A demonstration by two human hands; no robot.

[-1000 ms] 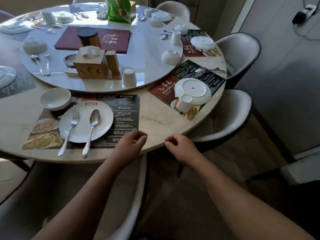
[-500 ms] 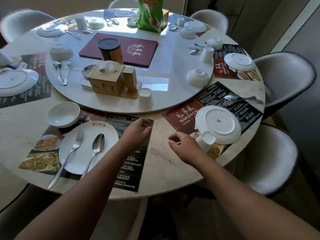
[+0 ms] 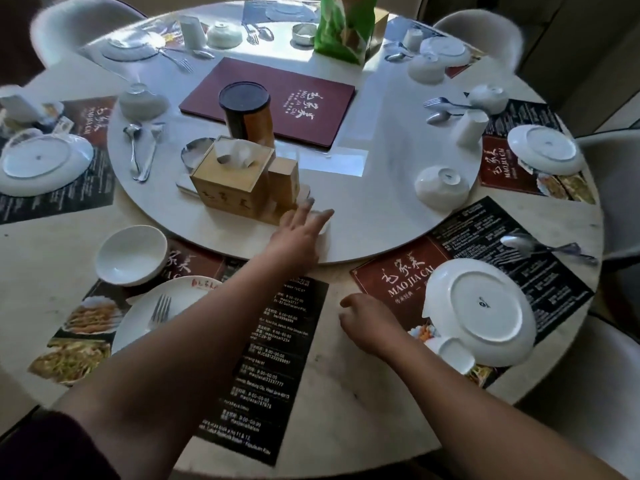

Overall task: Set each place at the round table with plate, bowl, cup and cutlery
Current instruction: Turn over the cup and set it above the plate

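Observation:
In front of me on a placemat [image 3: 277, 341] lie an upright white plate [image 3: 138, 317] with a fork [image 3: 159, 311] on it and an upright bowl [image 3: 130, 254]. My left hand [image 3: 298, 233] stretches over the edge of the turntable [image 3: 381, 202], fingers spread across a small white cup [image 3: 324, 226] that it mostly hides. My right hand [image 3: 367, 323] rests loosely curled on the table, holding nothing. At the place to the right are an upside-down plate [image 3: 479, 311], an upside-down cup [image 3: 453, 353] and a spoon with a fork [image 3: 540, 245]. An upside-down bowl [image 3: 441, 187] sits on the turntable.
A wooden tissue box [image 3: 232, 178], a dark-lidded canister [image 3: 247, 112], a maroon menu [image 3: 270, 98] and a green bag [image 3: 346, 26] stand on the turntable. Other places around the table hold overturned plates, bowls, cups and cutlery. Grey chairs [image 3: 602, 168] ring the table.
My view has moved in over the table. My left hand went forward from the table edge to the cup on the turntable and spread its fingers. My right hand moved onto the tabletop.

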